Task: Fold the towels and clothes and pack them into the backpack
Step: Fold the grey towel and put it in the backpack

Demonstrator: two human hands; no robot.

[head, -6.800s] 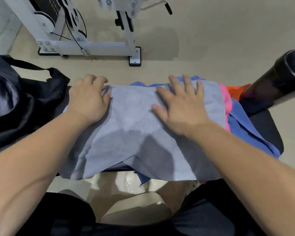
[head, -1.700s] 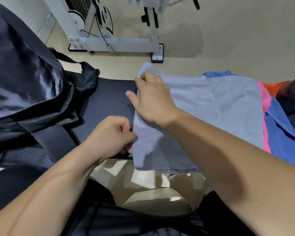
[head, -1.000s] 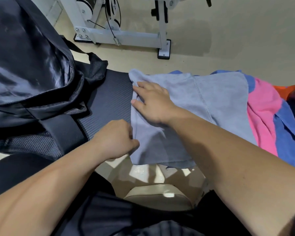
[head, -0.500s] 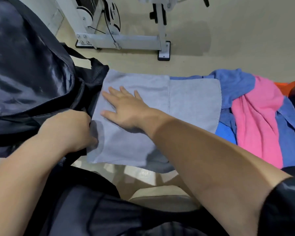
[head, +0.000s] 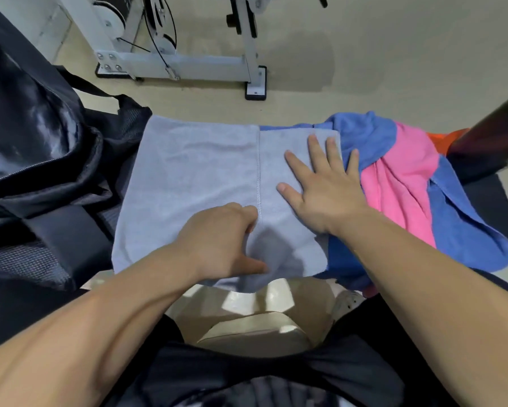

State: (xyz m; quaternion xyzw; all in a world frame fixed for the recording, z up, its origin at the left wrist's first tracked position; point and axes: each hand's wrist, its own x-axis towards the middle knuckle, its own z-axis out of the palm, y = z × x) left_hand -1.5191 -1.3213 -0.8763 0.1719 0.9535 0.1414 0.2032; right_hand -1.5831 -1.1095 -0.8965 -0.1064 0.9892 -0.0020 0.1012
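A grey towel (head: 194,183) lies spread on the black bench, with a stitched hem running down its middle. My left hand (head: 223,242) sits at the near end of that hem, its fingers curled onto the towel's edge and the thumb stretched along the front. My right hand (head: 326,189) presses flat, fingers spread, on the towel's right part. The black backpack (head: 26,127) stands at the left, touching the towel's left edge. A pink cloth (head: 399,183) and a blue cloth (head: 464,230) lie bunched to the right, partly under the towel.
An orange cloth (head: 446,136) peeks out behind the pile beside a dark roller pad (head: 493,136). A white machine frame (head: 188,66) stands on the beige floor beyond the bench. My dark shorts fill the bottom of the view.
My right hand slid from the towel's left part to its right part. My left hand left the edge by the backpack and came to the middle hem.
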